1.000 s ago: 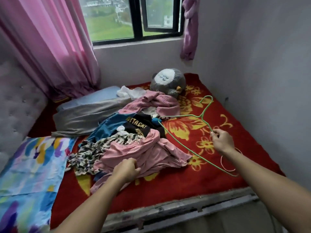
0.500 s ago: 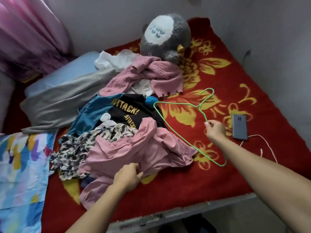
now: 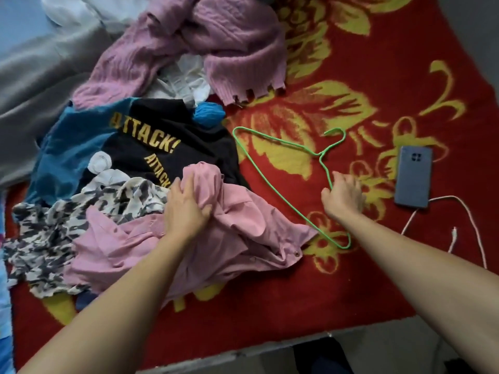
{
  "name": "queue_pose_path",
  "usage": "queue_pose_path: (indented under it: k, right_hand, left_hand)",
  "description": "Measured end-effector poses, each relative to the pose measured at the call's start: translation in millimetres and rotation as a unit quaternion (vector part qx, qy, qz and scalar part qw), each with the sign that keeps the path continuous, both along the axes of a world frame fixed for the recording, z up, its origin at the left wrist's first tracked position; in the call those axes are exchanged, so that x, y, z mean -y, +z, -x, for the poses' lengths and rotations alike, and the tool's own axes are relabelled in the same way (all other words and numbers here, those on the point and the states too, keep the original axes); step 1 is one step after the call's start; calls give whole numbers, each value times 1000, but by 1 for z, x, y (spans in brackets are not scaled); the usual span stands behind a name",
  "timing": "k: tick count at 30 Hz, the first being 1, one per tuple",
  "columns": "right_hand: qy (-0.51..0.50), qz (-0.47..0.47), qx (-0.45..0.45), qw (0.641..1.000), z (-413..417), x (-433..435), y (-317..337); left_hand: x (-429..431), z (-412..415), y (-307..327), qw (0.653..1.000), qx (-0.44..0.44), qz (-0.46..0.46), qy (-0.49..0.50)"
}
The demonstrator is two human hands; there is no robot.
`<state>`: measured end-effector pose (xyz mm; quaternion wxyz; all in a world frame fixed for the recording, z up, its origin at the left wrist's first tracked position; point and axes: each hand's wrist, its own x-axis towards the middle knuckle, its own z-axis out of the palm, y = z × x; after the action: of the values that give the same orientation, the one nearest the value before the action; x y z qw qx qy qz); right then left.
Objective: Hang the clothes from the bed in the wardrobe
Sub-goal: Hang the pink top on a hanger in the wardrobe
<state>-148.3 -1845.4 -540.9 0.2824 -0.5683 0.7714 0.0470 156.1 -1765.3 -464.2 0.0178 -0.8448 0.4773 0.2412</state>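
Bunching shirt (image 3: 243, 225) in left hand (image 3: 186, 209), fingers clamped on cloth, just left of hanger (image 3: 320, 155). Right hand (image 3: 343, 197) is nearer the hanger, fingers loose on its wire; hanger's long side runs diagonally on bed (image 3: 270, 306).

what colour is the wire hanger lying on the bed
Green: the bright green thin wire hanger shows best in the head view, against the red flowered blanket.

Sweater (image 3: 229, 44) cut off at top edge; black shirt (image 3: 205, 147) half buried under pink shirt (image 3: 243, 228); right hand (image 3: 343, 195) blurred.
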Motion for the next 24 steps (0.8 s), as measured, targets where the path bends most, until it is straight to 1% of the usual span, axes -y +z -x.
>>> queue_pose_path:
  k: [1,2,3,4,5,6,7,9,11,13,14,15,16,17,18,19,20,22,24]
  right_hand:
    - [36,43,17,998,-9,-4,-1]
    - [73,72,57,993,-22,-9,-2]
    - [104,76,107,986,-37,-16,-3]
    - [133,55,145,979,-52,-24,-6]
    - [161,16,161,973,-67,-33,-9]
    - [187,-29,157,969,-80,-43,-13]
    - [205,-73,132,967,-90,-51,-18]
    - [209,-139,69,965,-104,-63,-23]
    - [194,-159,69,965,-118,-72,-19]
    - [188,-124,103,969,-126,-83,-10]
    - [186,-93,116,971,-127,-89,-3]
    - [187,-63,120,973,-127,-95,3]
    - [191,-37,120,974,-126,-101,9]
    - [193,-14,118,974,-125,-107,14]
    - [193,6,115,974,-123,-113,18]
    - [194,27,111,974,-121,-119,21]
    - [196,48,106,974,-119,-125,23]
    - [199,91,102,970,-114,-138,30]
    - [191,132,101,967,-111,-152,42]
  left_hand:
    - [3,-2,-4,999,-28,-12,37]
    - [2,-4,-6,996,-64,-13,68]
    - [0,-5,-5,990,-105,-7,90]
    - [-4,-7,-3,985,-141,5,103]
    - [-11,-12,0,982,-156,15,106]
    - [-19,-18,5,982,-154,21,107]
    - [-30,-28,10,983,-145,26,112]
    - [-60,-56,20,990,-81,28,115]
    - [-94,-87,33,993,-22,-19,111]
    - [-123,-114,40,989,11,-108,99]
    - [-134,-124,41,986,39,-134,96]
    - [-140,-133,38,984,70,-125,102]
    - [-141,-135,37,987,88,-78,113]
    - [-135,-134,34,989,92,-13,114]
    - [-124,-127,31,991,72,48,102]
    - [-110,-119,26,992,39,88,80]
    - [-95,-109,19,994,2,101,40]
    - [-73,-86,8,994,-78,75,-18]
    - [-61,-71,1,984,-177,5,3]
